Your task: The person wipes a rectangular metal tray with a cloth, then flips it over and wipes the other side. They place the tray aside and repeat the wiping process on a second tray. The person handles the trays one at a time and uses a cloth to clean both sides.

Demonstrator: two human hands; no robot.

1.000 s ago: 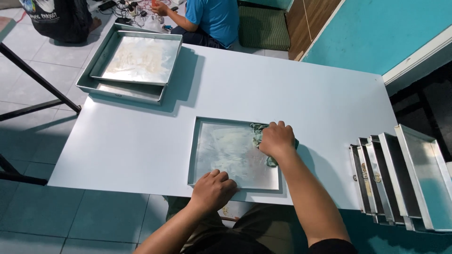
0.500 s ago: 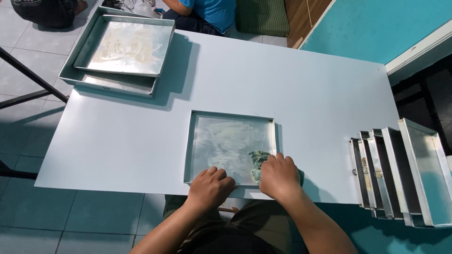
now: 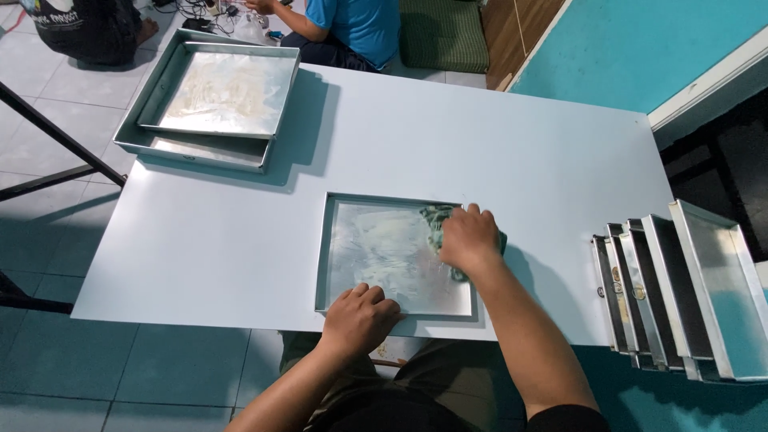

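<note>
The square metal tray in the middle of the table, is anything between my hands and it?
Only the green cloth: it lies under the right hand, pressed on the square metal tray. The left hand rests directly on the tray's near rim.

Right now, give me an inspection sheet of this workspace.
Surface: white table, mostly bare.
Job's things: square metal tray at the near edge, smeared inside; green cloth on it.
Clutter: stacked trays at the far left corner; row of trays on edge at the right.
Grippers: left hand presses on the tray's near rim; right hand presses on the cloth.
Cables: tangle on the floor.
Surroundings: tiled floor, teal wall, two seated people.
</note>
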